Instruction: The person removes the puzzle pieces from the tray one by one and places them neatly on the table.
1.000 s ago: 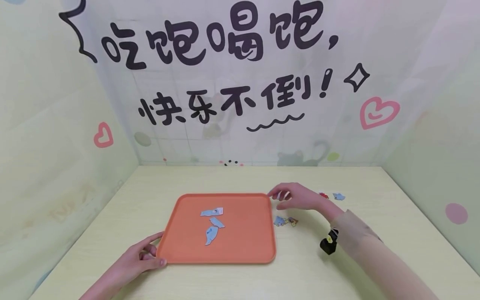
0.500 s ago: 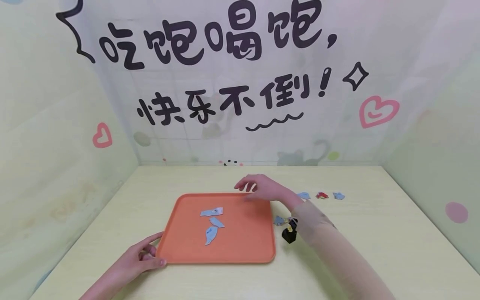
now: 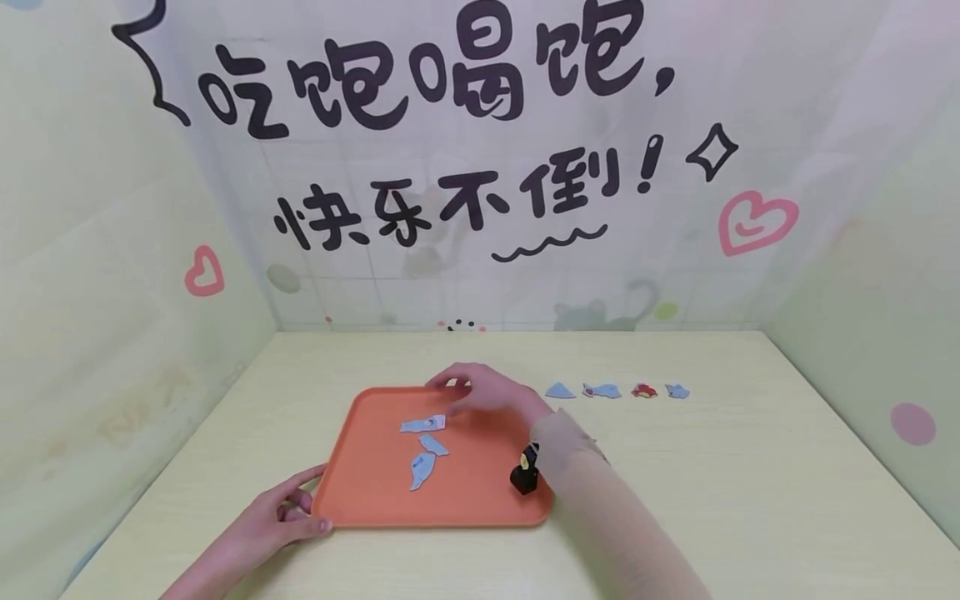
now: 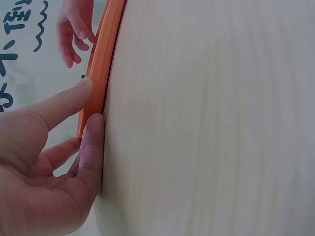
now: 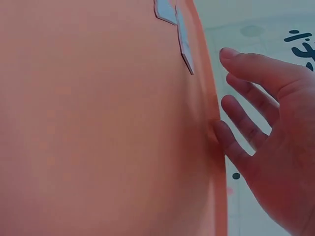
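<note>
Right, L hand (image 3: pixel 266 518) has the near-left corner of the orange tray (image 3: pixel 375 500) held between thumb & fingers, tray flat on the table (image 3: pixel 712 467). R hand (image 3: pixel 480 390) is at the far rim, fingers loosely bent, thumb well apart, nothing in it; can't tell if a finger's touching the rim. On the tray, approx. mid: 3 flat blue pcs, i.e. top pc (image 3: pixel 423 424) just beside R hand, mid pc (image 3: pixel 433 445), bottom pc (image 3: pixel 422 471). Off the tray's far-right corner, a row on the table: blue triangle (image 3: pixel 560 391), long blue pc (image 3: pixel 602 391), red pc (image 3: pixel 644 391), small blue pc (image 3: pixel 677 392). Black gadget (image 3: pixel 525 475) by the R sleeve (image 3: pixel 592 475).
</note>
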`<state>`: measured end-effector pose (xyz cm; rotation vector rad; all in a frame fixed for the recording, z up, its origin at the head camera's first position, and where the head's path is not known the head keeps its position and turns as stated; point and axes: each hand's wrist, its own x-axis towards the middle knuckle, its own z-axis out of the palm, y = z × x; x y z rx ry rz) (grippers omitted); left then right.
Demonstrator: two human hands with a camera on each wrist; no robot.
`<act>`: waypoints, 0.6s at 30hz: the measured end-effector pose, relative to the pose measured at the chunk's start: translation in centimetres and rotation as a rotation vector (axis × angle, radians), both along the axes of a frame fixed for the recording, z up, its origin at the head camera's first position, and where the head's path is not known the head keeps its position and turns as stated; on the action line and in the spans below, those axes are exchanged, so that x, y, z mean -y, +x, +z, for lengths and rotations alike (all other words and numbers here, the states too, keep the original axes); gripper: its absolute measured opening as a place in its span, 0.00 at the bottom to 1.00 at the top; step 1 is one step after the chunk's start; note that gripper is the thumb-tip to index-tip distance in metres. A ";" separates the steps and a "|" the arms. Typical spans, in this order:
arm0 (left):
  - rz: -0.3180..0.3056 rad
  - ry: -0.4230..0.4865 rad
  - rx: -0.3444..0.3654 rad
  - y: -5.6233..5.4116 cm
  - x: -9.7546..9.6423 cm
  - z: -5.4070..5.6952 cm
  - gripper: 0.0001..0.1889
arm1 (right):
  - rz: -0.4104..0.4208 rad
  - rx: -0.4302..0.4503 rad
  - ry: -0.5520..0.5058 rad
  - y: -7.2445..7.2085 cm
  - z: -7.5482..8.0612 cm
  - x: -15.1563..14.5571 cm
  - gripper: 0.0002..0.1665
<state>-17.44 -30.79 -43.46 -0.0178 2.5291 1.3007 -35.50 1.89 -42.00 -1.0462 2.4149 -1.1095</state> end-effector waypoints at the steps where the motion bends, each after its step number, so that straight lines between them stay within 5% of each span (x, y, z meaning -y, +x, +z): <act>1: 0.001 -0.001 0.000 0.0 0.0 0.0 0.47 | 0.001 0.008 0.016 0.1 -0.1 0.2 0.28; 10: -0.015 0.005 -0.002 0.0 -0.1 0.0 0.47 | 0.053 0.119 0.123 1.1 -0.7 0.7 0.27; 18: -0.025 0.003 -0.009 -0.1 0.1 0.1 0.46 | 0.052 0.108 0.114 2.1 -0.2 1.5 0.22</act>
